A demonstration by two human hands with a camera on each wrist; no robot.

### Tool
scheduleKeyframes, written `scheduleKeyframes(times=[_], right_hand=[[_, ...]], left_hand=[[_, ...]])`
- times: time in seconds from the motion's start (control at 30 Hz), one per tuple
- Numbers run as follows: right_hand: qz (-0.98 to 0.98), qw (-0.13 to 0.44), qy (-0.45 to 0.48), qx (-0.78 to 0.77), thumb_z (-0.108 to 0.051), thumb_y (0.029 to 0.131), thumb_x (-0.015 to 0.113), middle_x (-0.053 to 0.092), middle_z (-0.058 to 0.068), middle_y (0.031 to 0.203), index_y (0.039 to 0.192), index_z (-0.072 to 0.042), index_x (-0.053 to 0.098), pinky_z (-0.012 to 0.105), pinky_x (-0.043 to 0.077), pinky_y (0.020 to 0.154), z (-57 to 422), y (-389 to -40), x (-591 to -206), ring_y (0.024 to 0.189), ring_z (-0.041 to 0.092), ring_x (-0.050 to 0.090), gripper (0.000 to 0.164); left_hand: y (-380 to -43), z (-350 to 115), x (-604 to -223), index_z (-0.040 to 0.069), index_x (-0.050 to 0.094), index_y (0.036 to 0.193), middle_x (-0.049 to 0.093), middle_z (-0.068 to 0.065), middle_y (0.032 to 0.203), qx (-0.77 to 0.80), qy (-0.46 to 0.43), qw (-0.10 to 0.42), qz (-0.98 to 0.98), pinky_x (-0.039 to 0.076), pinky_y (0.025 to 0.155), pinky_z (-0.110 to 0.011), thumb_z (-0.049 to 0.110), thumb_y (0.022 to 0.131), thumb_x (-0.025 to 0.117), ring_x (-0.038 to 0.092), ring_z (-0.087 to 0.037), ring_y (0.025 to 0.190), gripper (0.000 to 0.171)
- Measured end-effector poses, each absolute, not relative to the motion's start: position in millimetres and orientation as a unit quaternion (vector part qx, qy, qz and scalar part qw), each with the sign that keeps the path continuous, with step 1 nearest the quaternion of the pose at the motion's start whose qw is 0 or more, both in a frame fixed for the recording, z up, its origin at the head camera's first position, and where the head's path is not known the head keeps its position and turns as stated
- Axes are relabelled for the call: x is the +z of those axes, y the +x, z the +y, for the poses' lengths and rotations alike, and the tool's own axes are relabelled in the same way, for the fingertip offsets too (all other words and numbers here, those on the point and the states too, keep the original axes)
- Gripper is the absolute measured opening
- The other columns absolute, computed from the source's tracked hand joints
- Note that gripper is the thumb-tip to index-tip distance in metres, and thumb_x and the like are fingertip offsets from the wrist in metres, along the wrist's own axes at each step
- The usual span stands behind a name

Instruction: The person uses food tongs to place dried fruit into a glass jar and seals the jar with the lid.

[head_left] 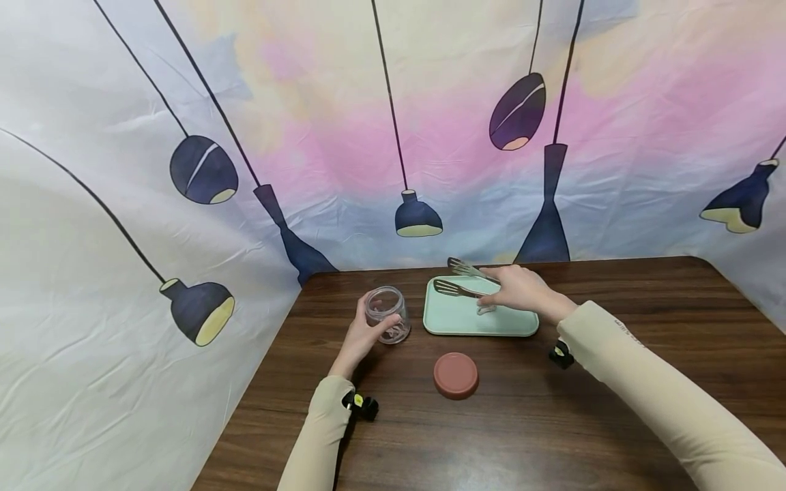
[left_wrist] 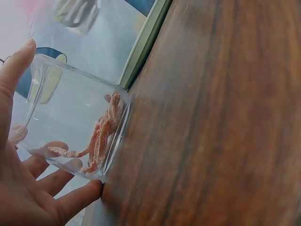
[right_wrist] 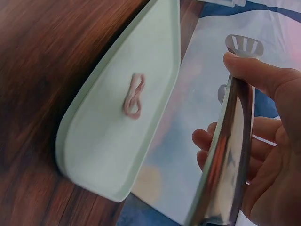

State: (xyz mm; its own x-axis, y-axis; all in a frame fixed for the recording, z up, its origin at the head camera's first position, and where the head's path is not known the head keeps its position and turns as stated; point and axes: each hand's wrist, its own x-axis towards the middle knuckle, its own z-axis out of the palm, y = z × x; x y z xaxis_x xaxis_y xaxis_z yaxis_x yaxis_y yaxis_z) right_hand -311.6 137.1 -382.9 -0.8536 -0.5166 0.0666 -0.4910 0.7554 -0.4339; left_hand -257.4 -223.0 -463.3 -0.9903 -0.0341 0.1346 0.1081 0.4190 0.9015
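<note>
My left hand (head_left: 359, 341) grips a clear jar (left_wrist: 70, 108), its thumb and fingers around the sides. Several wrinkled, reddish-pink strips (left_wrist: 101, 134) that look like dried meat lie at the bottom of the jar, whose mouth is uncovered. Over the pale green tray (head_left: 448, 319), my right hand (head_left: 520, 290) holds a pair of metal tongs (right_wrist: 230, 141) with slotted ends. The tongs' ends are spread apart, with nothing between them, above the tray's left half. One twisted pinkish strip (right_wrist: 135, 94) rests on the tray, apart from the tongs.
A round reddish lid (head_left: 456, 375) lies on the dark wooden table (head_left: 430, 443), in front of the tray. Behind the table's far edge hangs a cloth (head_left: 344, 136) printed with lamps. Black wrist cameras sit on both wrists.
</note>
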Motion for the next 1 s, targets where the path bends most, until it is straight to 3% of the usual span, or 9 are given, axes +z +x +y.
scheduleKeyframes(times=[0.1, 0.2, 0.27, 0.4, 0.57, 0.83, 1.0], right_hand=[[0.939, 0.030, -0.266, -0.217, -0.052, 0.087, 0.076, 0.071, 0.011, 0.096, 0.152, -0.005, 0.044, 0.035, 0.039, 0.052, 143.0, -312.8, -385.9, 0.056, 0.019, 0.056, 0.087], [0.941, 0.029, -0.264, -0.207, -0.053, 0.087, 0.075, 0.067, 0.020, 0.122, 0.151, -0.001, 0.044, 0.042, 0.051, 0.064, 148.5, -313.4, -389.1, 0.080, 0.027, 0.068, 0.088], [0.943, 0.030, -0.261, -0.203, -0.050, 0.088, 0.075, 0.059, 0.024, 0.137, 0.150, 0.001, 0.045, 0.050, 0.054, 0.077, 152.5, -313.3, -391.6, 0.098, 0.033, 0.068, 0.085], [0.945, 0.047, -0.254, -0.202, -0.044, 0.089, 0.075, 0.057, 0.026, 0.138, 0.148, 0.003, 0.047, 0.058, 0.050, 0.088, 163.1, -313.5, -398.5, 0.111, 0.041, 0.063, 0.080], [0.948, 0.062, -0.244, -0.195, -0.044, 0.089, 0.075, 0.059, 0.028, 0.134, 0.145, 0.005, 0.049, 0.058, 0.050, 0.087, 179.2, -314.9, -407.9, 0.110, 0.042, 0.063, 0.078], [0.951, 0.072, -0.223, -0.201, -0.044, 0.089, 0.075, 0.053, 0.033, 0.137, 0.144, 0.010, 0.047, 0.061, 0.048, 0.088, 200.3, -315.5, -415.9, 0.116, 0.048, 0.058, 0.082], [0.953, 0.076, -0.218, -0.199, -0.049, 0.088, 0.075, 0.053, 0.033, 0.137, 0.143, 0.010, 0.048, 0.061, 0.048, 0.088, 208.7, -317.2, -420.8, 0.116, 0.048, 0.057, 0.085]], left_hand=[[-256.3, -223.7, -463.2, 0.030, 0.030, 0.154, 0.046, -0.012, 0.148, -0.535, -0.025, 0.071, -0.841, 0.040, 0.104, -0.055, 0.046, 0.086, 0.080, 0.049, -0.033, 0.131, 0.087], [-255.9, -224.1, -462.5, 0.029, 0.030, 0.154, 0.047, -0.012, 0.147, -0.533, -0.026, 0.073, -0.842, 0.040, 0.104, -0.055, 0.047, 0.085, 0.080, 0.050, -0.033, 0.130, 0.087], [-255.9, -224.1, -462.1, 0.029, 0.030, 0.154, 0.047, -0.012, 0.148, -0.533, -0.025, 0.073, -0.842, 0.040, 0.104, -0.055, 0.046, 0.085, 0.081, 0.050, -0.033, 0.130, 0.087], [-255.8, -223.5, -461.6, 0.026, 0.027, 0.157, 0.045, -0.015, 0.150, -0.539, -0.026, 0.069, -0.839, 0.038, 0.106, -0.056, 0.040, 0.087, 0.080, 0.048, -0.035, 0.132, 0.088], [-256.7, -222.7, -462.4, 0.024, 0.025, 0.158, 0.044, -0.016, 0.151, -0.538, -0.029, 0.064, -0.840, 0.038, 0.106, -0.057, 0.039, 0.089, 0.079, 0.047, -0.037, 0.134, 0.089], [-255.5, -222.5, -462.1, 0.031, 0.030, 0.154, 0.049, -0.009, 0.146, -0.534, -0.023, 0.071, -0.842, 0.040, 0.105, -0.054, 0.050, 0.083, 0.081, 0.050, -0.032, 0.131, 0.089], [-257.4, -222.3, -463.8, 0.030, 0.031, 0.154, 0.048, -0.011, 0.145, -0.537, -0.027, 0.074, -0.840, 0.040, 0.105, -0.054, 0.046, 0.085, 0.081, 0.051, -0.032, 0.130, 0.087]])
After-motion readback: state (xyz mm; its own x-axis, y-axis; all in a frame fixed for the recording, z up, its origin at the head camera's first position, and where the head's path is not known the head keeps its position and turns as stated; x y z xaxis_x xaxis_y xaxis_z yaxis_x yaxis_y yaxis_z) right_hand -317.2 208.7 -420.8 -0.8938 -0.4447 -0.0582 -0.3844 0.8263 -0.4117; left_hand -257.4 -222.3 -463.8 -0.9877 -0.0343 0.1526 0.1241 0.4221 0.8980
